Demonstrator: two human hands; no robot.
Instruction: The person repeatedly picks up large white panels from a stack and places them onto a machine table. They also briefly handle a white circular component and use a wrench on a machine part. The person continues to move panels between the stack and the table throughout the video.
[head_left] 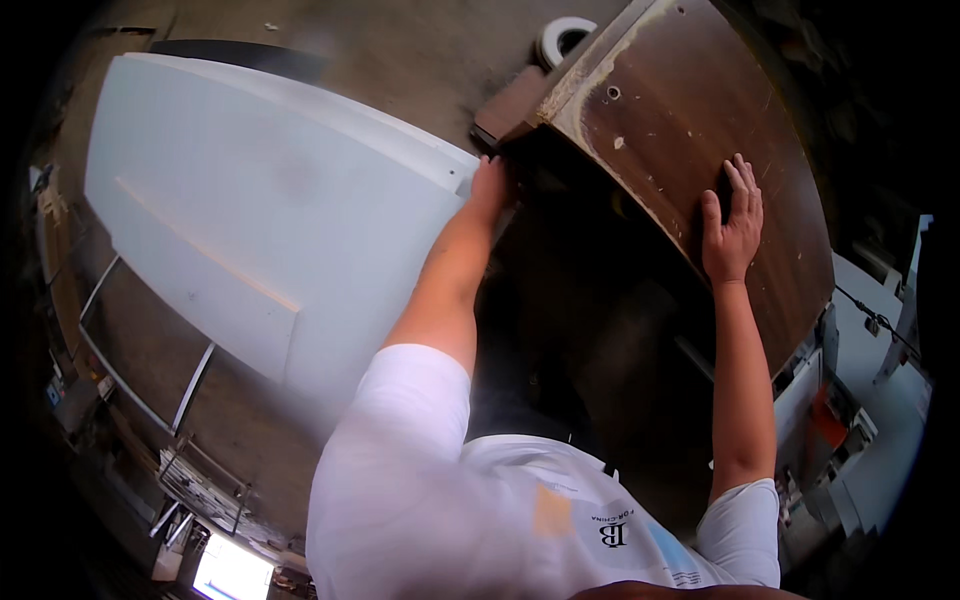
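Observation:
My left hand (490, 186) is closed at the right end of a large white panel (220, 190), close to its far corner. Part of that hand's fingers is hidden in shadow. The panel lies flat, with more white board showing along its far edge and a narrower white strip (205, 260) on top. On the right, my right hand (734, 225) rests flat with its fingers stretched out on a dark brown wood-grain board (690, 100). The board's left edge is worn and pale, and a small round hole shows near its far end.
A white-rimmed wheel or roll (566, 42) is on the floor beyond the brown board. A reddish-brown block (505, 103) juts out beside it. Metal tube legs (192, 388) stand below the white panel. A bright screen (232, 570) glows at lower left; white machine parts (870, 330) are at right.

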